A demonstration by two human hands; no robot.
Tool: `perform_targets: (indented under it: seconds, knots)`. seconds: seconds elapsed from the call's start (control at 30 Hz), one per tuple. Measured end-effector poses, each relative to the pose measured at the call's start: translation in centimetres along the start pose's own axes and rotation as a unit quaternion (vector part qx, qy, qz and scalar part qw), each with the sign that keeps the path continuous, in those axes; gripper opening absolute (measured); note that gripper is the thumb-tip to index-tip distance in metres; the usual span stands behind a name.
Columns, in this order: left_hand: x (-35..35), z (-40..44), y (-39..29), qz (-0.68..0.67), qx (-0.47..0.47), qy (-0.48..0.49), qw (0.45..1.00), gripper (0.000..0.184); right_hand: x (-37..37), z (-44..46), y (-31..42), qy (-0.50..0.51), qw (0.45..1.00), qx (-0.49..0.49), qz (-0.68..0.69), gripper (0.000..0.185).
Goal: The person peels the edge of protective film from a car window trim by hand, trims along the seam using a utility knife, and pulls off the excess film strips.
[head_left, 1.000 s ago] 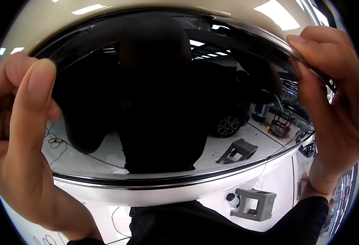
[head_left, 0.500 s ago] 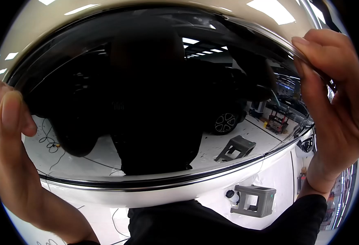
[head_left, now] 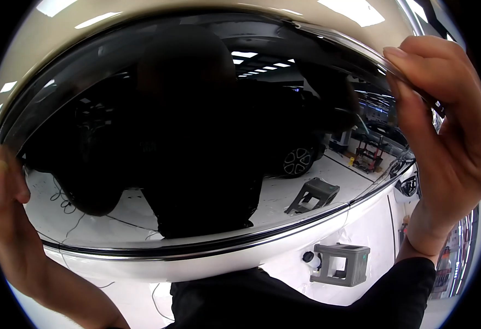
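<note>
A dark, glossy car window fills the middle and mirrors the room. Along its upper right edge runs a shiny trim strip. The thumb and fingers of my right hand pinch this strip near its right end, which passes into the hand and is partly hidden. At the window's left edge is my left hand, its fingers bent and close together. What they hold, if anything, cannot be made out, as the picture's edge cuts part of the hand off.
Chrome and black moulding borders the window's bottom, above the white car body. A grey step stool stands on the floor with a small dark-topped bottle beside it. A thin cable lies on the white floor.
My left hand has slid down and slightly left along the window's edge. The right hand keeps its pinch on the strip, nearly in place, while the whole view has shifted a little.
</note>
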State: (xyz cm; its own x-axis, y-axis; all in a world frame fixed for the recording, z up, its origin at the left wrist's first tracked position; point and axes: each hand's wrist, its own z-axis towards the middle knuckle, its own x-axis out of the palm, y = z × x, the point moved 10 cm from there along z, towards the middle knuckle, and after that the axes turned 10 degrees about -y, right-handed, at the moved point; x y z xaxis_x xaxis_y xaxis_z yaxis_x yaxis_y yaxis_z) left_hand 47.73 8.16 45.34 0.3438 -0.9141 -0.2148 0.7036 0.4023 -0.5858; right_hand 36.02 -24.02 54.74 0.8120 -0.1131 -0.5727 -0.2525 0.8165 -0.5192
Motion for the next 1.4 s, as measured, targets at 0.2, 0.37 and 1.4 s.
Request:
perform_targets:
  seconds: [0.2, 0.37, 1.4]
  knots:
    - [-2.6, -1.4, 3.1, 0.040, -0.078, -0.018, 0.996, 0.031, -0.1, -0.5, -0.9, -0.002, 1.000, 0.011, 0.008, 0.015]
    - [2.5, 1.6, -3.8, -0.227, 0.053, 0.025, 0.972, 0.017, -0.3, -0.9, -1.5, -0.006, 1.000, 0.022, 0.015, 0.015]
    - [-11.8, -1.9, 14.5, -0.141, -0.135, 0.004, 0.981, 0.052, -1.1, -4.0, -5.4, 0.008, 0.996, 0.068, 0.051, 0.018]
